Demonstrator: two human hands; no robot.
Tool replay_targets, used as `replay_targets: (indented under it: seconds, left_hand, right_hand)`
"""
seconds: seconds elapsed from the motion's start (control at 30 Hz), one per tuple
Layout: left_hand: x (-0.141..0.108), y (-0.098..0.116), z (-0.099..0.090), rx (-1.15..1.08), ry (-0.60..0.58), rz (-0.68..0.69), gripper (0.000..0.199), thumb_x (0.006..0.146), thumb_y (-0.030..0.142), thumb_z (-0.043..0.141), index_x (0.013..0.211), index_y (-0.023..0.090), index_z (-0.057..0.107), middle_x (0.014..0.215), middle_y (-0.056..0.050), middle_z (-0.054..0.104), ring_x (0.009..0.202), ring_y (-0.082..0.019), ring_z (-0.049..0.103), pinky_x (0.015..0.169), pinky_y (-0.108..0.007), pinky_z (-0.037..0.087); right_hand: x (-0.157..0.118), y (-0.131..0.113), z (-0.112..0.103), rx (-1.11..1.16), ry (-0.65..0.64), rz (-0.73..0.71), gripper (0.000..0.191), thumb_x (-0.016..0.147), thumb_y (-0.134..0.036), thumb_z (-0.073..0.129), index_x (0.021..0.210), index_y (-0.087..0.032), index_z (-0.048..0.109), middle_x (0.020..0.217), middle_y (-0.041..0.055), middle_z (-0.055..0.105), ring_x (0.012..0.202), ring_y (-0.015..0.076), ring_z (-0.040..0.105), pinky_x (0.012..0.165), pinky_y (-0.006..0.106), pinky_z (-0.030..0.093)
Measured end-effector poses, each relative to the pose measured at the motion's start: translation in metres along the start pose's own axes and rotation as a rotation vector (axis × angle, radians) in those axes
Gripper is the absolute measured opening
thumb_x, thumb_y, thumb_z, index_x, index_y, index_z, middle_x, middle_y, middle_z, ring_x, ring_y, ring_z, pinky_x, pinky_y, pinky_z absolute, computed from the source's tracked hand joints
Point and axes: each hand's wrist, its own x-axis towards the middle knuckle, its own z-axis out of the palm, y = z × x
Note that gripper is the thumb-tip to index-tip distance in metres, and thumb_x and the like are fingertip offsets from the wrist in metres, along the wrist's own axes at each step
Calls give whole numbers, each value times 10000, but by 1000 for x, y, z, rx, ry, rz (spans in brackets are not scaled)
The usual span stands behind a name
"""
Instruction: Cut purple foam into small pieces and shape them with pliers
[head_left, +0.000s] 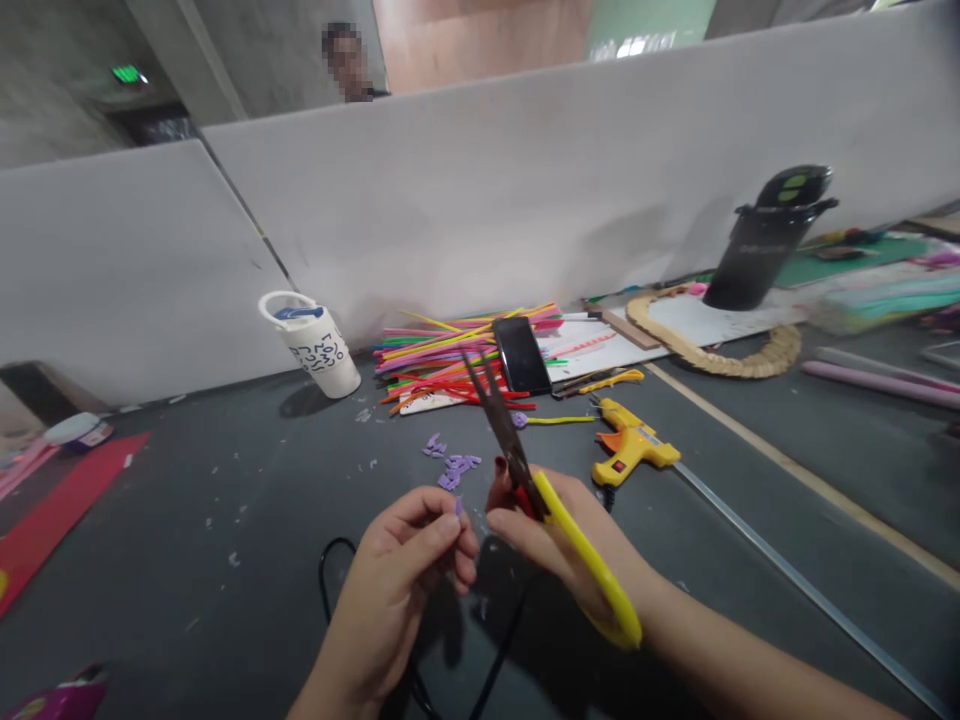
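My left hand [409,555] pinches a small purple piece [459,507] between thumb and forefinger. To its right, my right hand [559,530] is wrapped round scissors [589,560] with yellow handles, whose dark blades point up and away, slightly parted. The blades touch nothing that I can make out. Several small purple pieces [455,470] lie in a loose pile on the dark table just beyond my hands. Past the blades rests a yellow-green stem [559,420] with a purple coil at its left end.
Colourful pipe cleaners [442,355] and a phone [523,355] lie near the white partition [465,200]. A white cup [322,350] stands left; a yellow glue gun [634,445], woven ring [709,355] and black tumbler [765,250] are right. A person's head [349,62] shows beyond.
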Motion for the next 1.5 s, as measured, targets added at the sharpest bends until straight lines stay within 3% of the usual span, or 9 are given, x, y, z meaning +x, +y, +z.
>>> replay_targets:
  seconds: [0.13,0.3,0.5,0.7,0.8,0.93,1.23,1.37,1.5]
  left_hand:
    - [3,-6,2,124,-29,-95,94,741,217,649,695,139,624,577,-4,618,474,-73,528,463,-173,411]
    - [2,-8,4,241,30,-121,131,674,259,679,654,146,615,534,-4,607,430,-80,513,431,-183,390]
    - [5,-6,4,471,111,70,57,667,226,643,664,169,641,572,8,608,512,-109,543,511,-211,419]
    - [5,-14,-1,686,30,69,89,705,210,590,620,184,588,509,37,535,483,-119,499,486,-227,378]
    - [5,-15,-2,798,63,129,105,688,158,584,587,185,591,530,36,529,517,-120,487,511,-228,374]
    - [7,-14,-3,647,72,57,59,697,228,610,692,180,644,597,7,603,551,-145,547,532,-246,422]
    - [8,-16,3,503,73,7,88,667,204,651,599,159,618,474,14,565,440,-112,510,457,-224,395]
    - [9,-13,2,330,135,19,112,651,222,690,612,152,612,507,13,581,460,-108,523,466,-219,415]
    - [15,-10,-9,263,234,120,109,654,226,692,653,159,605,549,29,596,483,-96,524,474,-200,412]
  right_hand:
    - [1,-4,-4,128,-82,64,123,753,-291,500,714,-178,526,541,-52,467,456,86,406,440,200,338]
    - [2,-1,-3,73,-134,85,60,741,-223,499,708,-176,514,562,-53,475,479,79,421,453,184,348]
    - [3,6,-1,0,-102,47,61,727,-170,498,671,-183,479,560,-64,447,497,78,413,483,184,340]
    - [5,11,-1,-85,-62,0,72,684,-125,515,647,-182,491,573,-58,470,546,92,426,510,186,336]
    - [4,10,-3,-106,-51,-1,77,684,-115,500,654,-184,485,571,-60,464,538,90,415,510,185,337]
    - [4,9,-2,-134,-55,7,91,676,-108,489,628,-184,471,563,-58,455,529,88,402,502,186,329]
    - [5,10,2,-175,-62,-6,86,748,-186,482,662,-185,486,598,-42,491,568,99,459,532,191,364]
    - [5,10,0,-266,31,1,207,816,-347,462,678,-193,474,599,-30,493,556,114,453,522,218,356]
    - [4,13,0,-496,165,-65,303,710,-460,611,804,-186,525,650,0,530,601,169,478,582,285,356]
